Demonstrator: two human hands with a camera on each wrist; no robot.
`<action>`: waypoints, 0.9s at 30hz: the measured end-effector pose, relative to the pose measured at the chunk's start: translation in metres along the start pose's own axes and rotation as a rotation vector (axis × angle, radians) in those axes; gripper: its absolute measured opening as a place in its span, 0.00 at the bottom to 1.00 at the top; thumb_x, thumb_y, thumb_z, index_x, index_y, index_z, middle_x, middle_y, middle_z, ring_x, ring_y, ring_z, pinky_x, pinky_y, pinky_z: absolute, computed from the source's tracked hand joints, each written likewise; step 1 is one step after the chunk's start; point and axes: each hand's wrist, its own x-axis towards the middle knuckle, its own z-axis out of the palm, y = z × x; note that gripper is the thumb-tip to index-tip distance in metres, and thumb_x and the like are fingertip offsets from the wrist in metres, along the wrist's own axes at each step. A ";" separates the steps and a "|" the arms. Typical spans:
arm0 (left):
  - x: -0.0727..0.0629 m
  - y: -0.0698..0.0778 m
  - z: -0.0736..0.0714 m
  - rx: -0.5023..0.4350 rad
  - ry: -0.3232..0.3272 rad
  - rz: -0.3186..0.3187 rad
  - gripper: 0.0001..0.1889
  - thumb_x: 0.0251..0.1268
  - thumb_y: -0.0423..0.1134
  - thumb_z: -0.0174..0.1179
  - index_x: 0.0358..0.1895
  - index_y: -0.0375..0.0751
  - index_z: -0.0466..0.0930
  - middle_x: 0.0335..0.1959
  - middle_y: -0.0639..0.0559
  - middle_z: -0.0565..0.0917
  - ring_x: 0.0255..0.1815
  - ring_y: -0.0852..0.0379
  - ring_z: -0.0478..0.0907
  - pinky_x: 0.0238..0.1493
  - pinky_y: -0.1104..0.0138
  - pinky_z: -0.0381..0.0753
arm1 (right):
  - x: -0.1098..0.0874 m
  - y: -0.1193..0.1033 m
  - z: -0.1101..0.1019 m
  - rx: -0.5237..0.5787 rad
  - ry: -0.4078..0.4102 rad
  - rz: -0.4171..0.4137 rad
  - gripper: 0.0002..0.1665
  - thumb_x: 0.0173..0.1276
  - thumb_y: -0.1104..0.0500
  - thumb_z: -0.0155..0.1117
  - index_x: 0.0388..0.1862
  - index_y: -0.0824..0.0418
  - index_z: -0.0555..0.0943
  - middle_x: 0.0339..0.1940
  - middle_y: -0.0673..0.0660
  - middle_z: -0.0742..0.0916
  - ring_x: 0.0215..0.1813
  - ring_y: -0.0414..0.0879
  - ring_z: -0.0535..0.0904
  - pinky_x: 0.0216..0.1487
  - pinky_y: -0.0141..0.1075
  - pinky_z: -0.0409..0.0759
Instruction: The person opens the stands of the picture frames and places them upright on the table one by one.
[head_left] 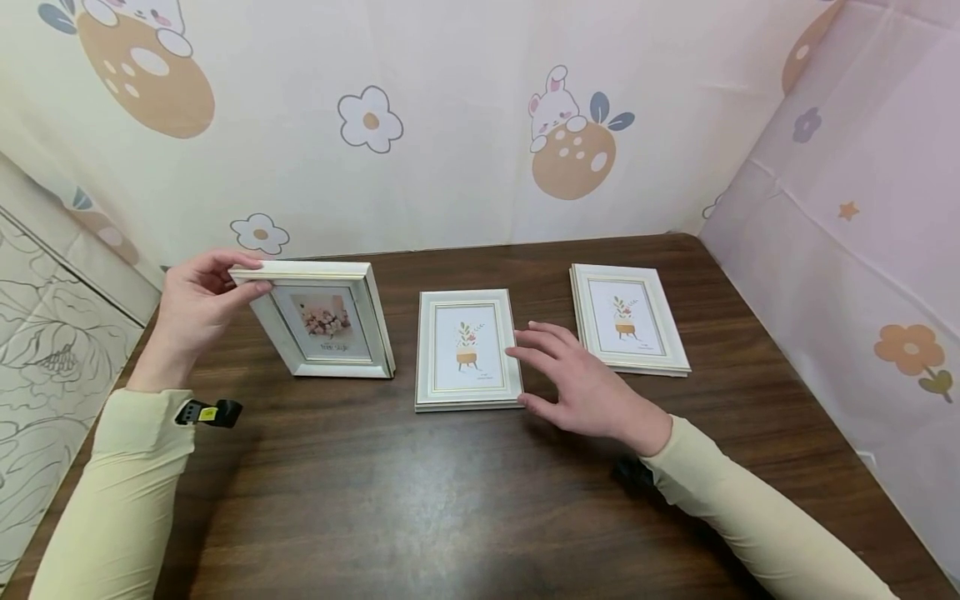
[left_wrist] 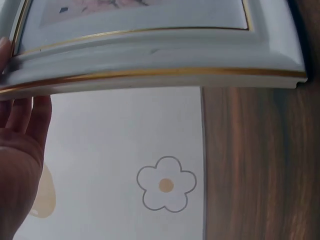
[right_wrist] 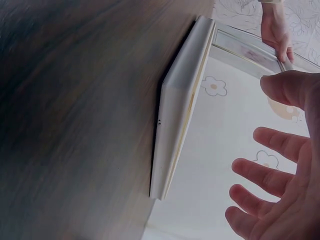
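Note:
My left hand (head_left: 201,307) grips the upper left corner of a white picture frame (head_left: 330,367) that stands tilted up on the table. Behind its glass is a picture of pink flowers. In the left wrist view the frame's gold-lined edge (left_wrist: 150,75) crosses the top, with fingers behind it. A second white picture frame (head_left: 427,350) lies flat in the middle, showing a potted plant. Over its right edge hovers my right hand (head_left: 581,387), fingers spread and holding nothing. The right wrist view shows the hand (right_wrist: 285,175) apart from that frame's side (right_wrist: 172,135).
At the right lies another white picture frame (head_left: 667,325) with a plant picture, flat on the dark wooden table (head_left: 360,500). A patterned cloth wall (head_left: 457,167) rises behind the table, and another cloth (head_left: 847,275) hangs along the right side.

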 end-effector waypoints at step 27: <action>-0.008 0.005 0.013 -0.169 -0.098 0.087 0.13 0.44 0.07 0.64 0.37 0.14 0.82 0.41 0.38 0.87 0.41 0.50 0.84 0.35 0.71 0.82 | 0.024 0.003 0.002 0.102 0.031 0.019 0.32 0.67 0.49 0.67 0.68 0.59 0.74 0.71 0.60 0.72 0.73 0.55 0.63 0.69 0.50 0.66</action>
